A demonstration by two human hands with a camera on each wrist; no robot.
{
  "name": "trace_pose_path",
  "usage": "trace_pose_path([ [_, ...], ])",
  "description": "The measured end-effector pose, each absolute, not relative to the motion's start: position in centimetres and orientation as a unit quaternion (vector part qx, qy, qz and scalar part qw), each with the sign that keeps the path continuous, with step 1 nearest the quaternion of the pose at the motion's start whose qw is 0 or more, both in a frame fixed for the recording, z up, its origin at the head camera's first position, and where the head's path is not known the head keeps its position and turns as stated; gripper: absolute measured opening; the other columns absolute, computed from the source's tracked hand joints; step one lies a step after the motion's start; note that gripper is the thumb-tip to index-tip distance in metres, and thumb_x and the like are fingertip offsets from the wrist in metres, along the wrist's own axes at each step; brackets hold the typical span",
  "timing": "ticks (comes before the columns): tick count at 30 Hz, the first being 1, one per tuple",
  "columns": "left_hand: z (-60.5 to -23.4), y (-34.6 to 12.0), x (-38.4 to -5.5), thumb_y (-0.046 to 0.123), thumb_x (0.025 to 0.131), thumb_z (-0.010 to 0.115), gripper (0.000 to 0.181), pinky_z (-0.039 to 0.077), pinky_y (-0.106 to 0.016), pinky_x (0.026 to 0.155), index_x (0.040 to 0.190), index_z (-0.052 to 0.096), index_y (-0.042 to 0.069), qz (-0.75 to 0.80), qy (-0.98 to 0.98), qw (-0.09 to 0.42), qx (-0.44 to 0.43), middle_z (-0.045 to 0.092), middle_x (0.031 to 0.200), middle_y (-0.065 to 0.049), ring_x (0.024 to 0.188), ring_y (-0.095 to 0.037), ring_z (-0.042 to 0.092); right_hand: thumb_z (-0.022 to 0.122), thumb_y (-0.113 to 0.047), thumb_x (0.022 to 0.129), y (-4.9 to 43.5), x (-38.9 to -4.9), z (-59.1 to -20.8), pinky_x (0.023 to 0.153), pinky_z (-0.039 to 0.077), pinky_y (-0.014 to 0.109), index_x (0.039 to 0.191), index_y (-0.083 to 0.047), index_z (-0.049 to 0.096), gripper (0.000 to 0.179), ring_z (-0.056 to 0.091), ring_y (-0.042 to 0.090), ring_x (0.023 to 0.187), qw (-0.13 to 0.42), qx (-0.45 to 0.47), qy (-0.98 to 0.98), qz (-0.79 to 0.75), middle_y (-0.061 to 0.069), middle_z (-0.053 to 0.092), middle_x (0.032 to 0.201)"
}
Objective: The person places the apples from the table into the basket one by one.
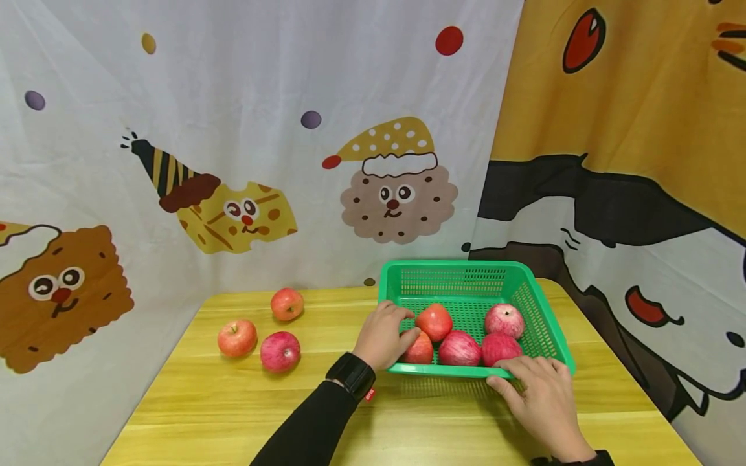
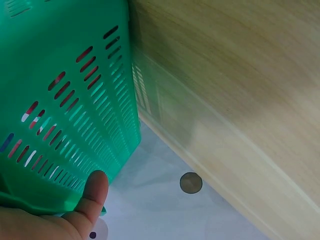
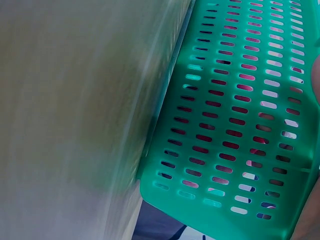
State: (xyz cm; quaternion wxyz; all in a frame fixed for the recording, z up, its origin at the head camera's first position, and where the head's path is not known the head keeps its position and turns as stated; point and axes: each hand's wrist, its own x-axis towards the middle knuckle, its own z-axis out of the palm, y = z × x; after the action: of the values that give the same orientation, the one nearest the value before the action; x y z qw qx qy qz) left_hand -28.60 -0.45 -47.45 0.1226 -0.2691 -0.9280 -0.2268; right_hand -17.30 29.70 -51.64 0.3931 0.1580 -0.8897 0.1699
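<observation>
A green plastic basket (image 1: 474, 370) with slotted sides stands on the table, and several red apples (image 1: 460, 348) lie inside it. My left hand (image 1: 381, 336) grips the basket's left rim near the front corner, partly covering one apple (image 1: 418, 349). In the left wrist view, one finger (image 2: 95, 192) shows against the outside of the slotted wall. At the front right, my right hand (image 1: 539, 391) holds the front rim, its thumb outside and its fingers over the edge. Only a sliver of that hand shows in the right wrist view, beside the basket wall (image 3: 227, 165).
Three more apples sit on the wooden table (image 1: 245, 414) to the left: one at the back (image 1: 287, 304), one leftmost (image 1: 237, 338) and one nearer the front (image 1: 280, 352). A printed cartoon curtain (image 1: 233, 97) hangs behind the table and along its right side.
</observation>
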Motion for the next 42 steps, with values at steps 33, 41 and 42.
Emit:
trace_pose_path([
  [33,-47.5,-0.8,-28.2,0.037,0.105,0.069,0.034,0.045,-0.049,0.123,0.130,0.072,0.014,-0.260,-0.915,0.155,-0.267,0.063,0.150,-0.007,0.145,-0.028,0.053,0.082,-0.052,0.085,29.8,-17.1,-51.4,0.089,0.035,0.049,0.098,-0.017,0.081,0.037,0.062,0.023,0.083,0.376,0.150,-0.899,0.167,0.000,0.079,0.094],
  [41,-47.9,-2.6,-28.6,0.039,0.103,0.068,0.051,0.039,-0.055,0.126,0.144,0.061,0.008,-0.237,-0.913,0.233,-0.238,0.058,0.153,-0.014,0.147,-0.037,0.050,0.077,-0.059,0.089,29.6,-17.1,-51.5,0.088,0.035,0.049,0.098,-0.018,0.081,0.043,0.062,0.022,0.081,0.381,0.152,-0.897,0.164,0.000,0.079,0.095],
  [42,-48.0,-3.1,-28.9,0.040,0.102,0.068,0.055,0.038,-0.057,0.126,0.146,0.059,0.008,-0.227,-0.914,0.248,-0.226,0.057,0.154,-0.016,0.147,-0.040,0.049,0.076,-0.059,0.089,29.6,-17.1,-51.5,0.088,0.035,0.049,0.098,-0.017,0.081,0.043,0.062,0.022,0.081,0.382,0.152,-0.897,0.164,0.000,0.080,0.095],
])
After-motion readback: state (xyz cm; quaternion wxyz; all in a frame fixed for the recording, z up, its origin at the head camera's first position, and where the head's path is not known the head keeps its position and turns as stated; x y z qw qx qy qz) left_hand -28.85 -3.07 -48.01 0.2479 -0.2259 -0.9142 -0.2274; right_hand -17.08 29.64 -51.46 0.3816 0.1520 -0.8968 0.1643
